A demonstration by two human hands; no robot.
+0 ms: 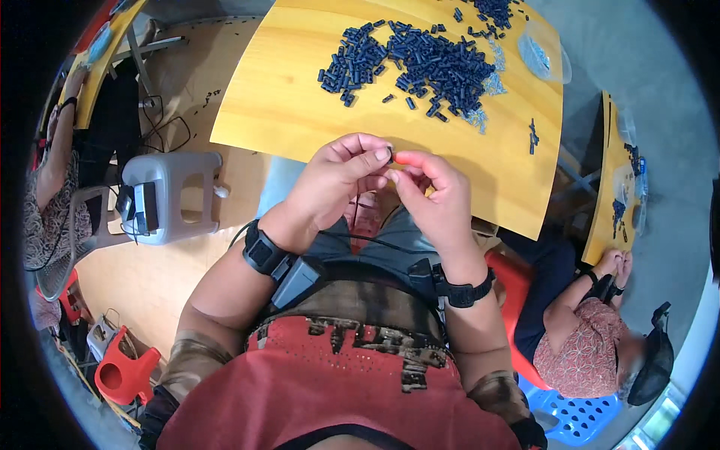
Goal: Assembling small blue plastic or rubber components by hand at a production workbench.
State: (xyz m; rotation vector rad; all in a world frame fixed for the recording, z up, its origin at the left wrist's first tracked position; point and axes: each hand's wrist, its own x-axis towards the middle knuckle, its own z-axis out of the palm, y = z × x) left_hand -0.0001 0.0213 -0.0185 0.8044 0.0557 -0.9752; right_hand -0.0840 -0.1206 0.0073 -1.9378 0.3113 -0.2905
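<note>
- Nearest to me I see my left hand (337, 176) and right hand (431, 191) meeting just over the near edge of the table (277, 105), fingertips touching at the centre.
- My left hand is pinched shut, thumb and forefinger closed on a small dark part (391, 152) that barely shows between the fingertips; I cannot tell its shape.
- My right hand is curled, fingers bent in toward the same spot at the left thumb; whether it grips the part too, I cannot tell.
- A black wrist strap (262, 253) sits on my left forearm, another (461, 291) on the right.
- At 9 o'clock from my hands, a grey plastic canister (172, 191) stands on the floor.
- Farther off, at 12 to 1 o'clock, a heap of small dark blue parts (424, 64) lies spread on the table, well apart from my hands.
- At 1 o'clock, a clear plastic bowl (544, 52) sits just beside the heap.
- At 4 o'clock, another person in a patterned top (581, 345) sits at a second table (604, 195).
</note>
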